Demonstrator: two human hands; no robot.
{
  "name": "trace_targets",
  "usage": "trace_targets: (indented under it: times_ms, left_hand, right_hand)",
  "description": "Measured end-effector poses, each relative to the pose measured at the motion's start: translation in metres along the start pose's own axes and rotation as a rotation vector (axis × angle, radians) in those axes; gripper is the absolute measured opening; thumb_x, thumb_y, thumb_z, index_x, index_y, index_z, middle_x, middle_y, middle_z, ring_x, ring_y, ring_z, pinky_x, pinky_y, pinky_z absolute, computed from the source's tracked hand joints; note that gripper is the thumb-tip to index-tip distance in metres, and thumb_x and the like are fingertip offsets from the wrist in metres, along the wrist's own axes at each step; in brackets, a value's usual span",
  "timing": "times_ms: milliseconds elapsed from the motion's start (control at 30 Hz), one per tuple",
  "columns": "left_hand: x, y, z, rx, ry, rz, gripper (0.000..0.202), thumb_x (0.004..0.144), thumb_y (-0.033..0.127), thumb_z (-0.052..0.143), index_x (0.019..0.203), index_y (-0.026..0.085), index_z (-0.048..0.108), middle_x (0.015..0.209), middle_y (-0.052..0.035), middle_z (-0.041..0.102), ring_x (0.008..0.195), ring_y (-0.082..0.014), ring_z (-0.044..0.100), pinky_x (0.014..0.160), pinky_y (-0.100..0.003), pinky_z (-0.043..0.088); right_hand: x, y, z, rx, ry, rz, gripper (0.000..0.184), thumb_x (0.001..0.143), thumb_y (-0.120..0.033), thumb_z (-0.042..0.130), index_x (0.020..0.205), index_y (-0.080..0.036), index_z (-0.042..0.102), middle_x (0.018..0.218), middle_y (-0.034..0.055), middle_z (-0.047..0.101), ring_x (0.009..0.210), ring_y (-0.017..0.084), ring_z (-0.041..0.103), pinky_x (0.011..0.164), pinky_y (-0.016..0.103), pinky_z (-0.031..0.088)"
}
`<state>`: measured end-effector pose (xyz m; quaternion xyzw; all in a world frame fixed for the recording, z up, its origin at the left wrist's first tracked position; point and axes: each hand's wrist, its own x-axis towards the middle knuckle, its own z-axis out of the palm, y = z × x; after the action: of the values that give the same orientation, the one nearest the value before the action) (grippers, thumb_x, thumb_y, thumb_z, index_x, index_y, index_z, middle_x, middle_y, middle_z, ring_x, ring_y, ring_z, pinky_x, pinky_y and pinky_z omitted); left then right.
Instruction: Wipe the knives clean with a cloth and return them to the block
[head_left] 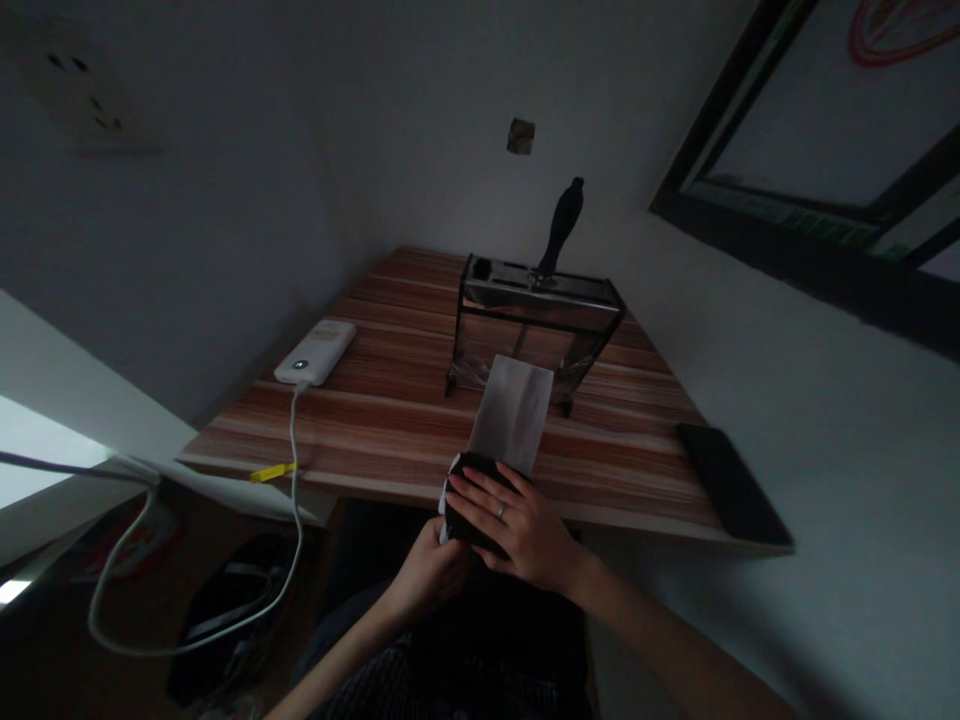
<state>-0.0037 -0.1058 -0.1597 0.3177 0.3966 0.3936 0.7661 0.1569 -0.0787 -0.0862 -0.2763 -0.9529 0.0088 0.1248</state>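
Note:
A cleaver (512,405) with a broad grey blade points away from me over the table's front edge. My left hand (433,562) is closed around its near end; the handle itself is hidden by my hands and a dark cloth. The black cloth (480,475) lies over the lower part of the blade, with a pale edge showing on its left. Across this cloth my right hand (521,525) lies with its fingers laid over it, gripping it against the blade. A ring shows on one finger.
A clear-fronted knife stand (540,295) with a black-handled tool (562,225) stands behind the blade on the wood-grain table (397,440). At left lies a white power bank (315,350) with a cable (294,440) hanging off the edge. A dark phone (731,480) lies at right.

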Motion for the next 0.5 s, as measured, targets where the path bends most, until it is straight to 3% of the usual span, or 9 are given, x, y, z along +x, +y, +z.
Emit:
trace_targets:
  times_ms: [200, 500]
  left_hand:
    - [-0.003, 0.008, 0.004, 0.021, -0.01, 0.001, 0.043, 0.064, 0.048, 0.069, 0.057, 0.021, 0.037, 0.031, 0.0127, 0.031, 0.025, -0.0009, 0.02, 0.027, -0.014, 0.015]
    - [-0.003, 0.009, 0.004, -0.01, -0.003, 0.005, 0.048, 0.061, 0.056, 0.073, 0.066, 0.019, 0.042, 0.035, 0.0136, 0.032, 0.026, -0.0007, 0.02, 0.028, -0.015, 0.016]
  right_hand:
    - [0.001, 0.007, -0.004, -0.057, -0.009, -0.044, 0.06, 0.09, -0.033, 0.046, 0.144, -0.016, 0.027, 0.15, 0.0051, 0.03, 0.141, 0.018, 0.02, 0.114, 0.043, 0.024]
    - [0.01, 0.031, -0.016, -0.105, 0.051, -0.036, 0.06, 0.09, -0.033, 0.046, 0.144, -0.015, 0.027, 0.15, 0.0064, 0.032, 0.14, 0.019, 0.021, 0.114, 0.044, 0.023]
